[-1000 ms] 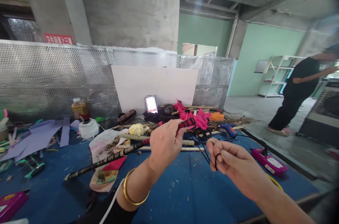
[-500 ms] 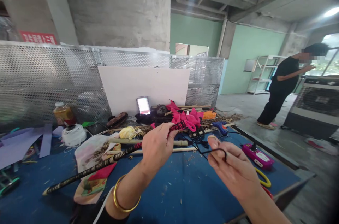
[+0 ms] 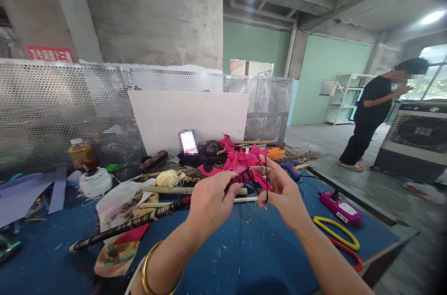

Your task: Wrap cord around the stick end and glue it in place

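My left hand (image 3: 211,197) is closed round a long stick (image 3: 129,224) wrapped in dark cord, its pale tip low at the left. Between the hands, the stick's upper end carries pink cloth bound with black cord. A strand of black cord (image 3: 267,176) stands taut by my right hand (image 3: 281,192), pinched between thumb and fingers beside the wrapped end. Behind both hands lies a heap of bright pink fabric (image 3: 240,157). Under the stick is a pale printed cloth bag (image 3: 117,258).
On the blue table (image 3: 223,258) are a white string roll (image 3: 95,183), yellow yarn (image 3: 168,177), a purple power strip (image 3: 340,208) and yellow-handled pliers (image 3: 337,233). A lit phone (image 3: 189,142) leans against a white board (image 3: 195,109). A person (image 3: 373,104) stands at the right.
My right hand has moved left and up, bringing the black cord to the wrapped end of the stick. My left hand still grips the stick, shifted slightly right.
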Available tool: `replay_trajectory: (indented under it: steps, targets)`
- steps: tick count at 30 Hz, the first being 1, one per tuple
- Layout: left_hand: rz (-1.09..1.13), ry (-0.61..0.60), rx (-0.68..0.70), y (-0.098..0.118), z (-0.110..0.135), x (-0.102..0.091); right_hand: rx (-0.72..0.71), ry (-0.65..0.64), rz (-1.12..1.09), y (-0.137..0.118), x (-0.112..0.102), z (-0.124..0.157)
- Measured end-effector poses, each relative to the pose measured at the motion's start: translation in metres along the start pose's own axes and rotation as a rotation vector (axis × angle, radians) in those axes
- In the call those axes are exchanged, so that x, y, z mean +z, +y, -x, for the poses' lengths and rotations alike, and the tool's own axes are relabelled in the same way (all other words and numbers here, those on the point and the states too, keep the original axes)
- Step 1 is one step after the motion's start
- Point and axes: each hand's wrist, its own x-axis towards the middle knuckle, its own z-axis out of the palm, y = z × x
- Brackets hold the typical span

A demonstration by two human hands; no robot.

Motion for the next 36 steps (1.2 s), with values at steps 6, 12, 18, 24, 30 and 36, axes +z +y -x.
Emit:
replay_trajectory:
  steps: [6,12,18,24,30,36]
  targets:
    - [0.069,-0.049,-0.017,0.003,0.000,0.001,0.022,-0.161,0.445,-0.020,0.007,-0.005]
    - [0.120,-0.082,-0.058,0.006,-0.001,-0.005,0.214,-0.264,0.325,-0.019,0.017,-0.003]
    - [0.162,-0.064,-0.118,0.009,0.002,-0.005,0.213,-0.249,0.382,-0.021,0.013,0.006]
    - [0.185,-0.028,-0.006,0.008,0.004,-0.003,0.292,-0.293,0.328,-0.029,0.013,0.006]
    - [0.221,-0.027,-0.102,0.008,0.004,-0.004,0.232,-0.276,0.013,-0.015,0.004,0.005]
    - [0.280,-0.010,-0.104,0.008,0.003,-0.013,-0.058,0.081,-0.088,0.029,-0.017,0.000]
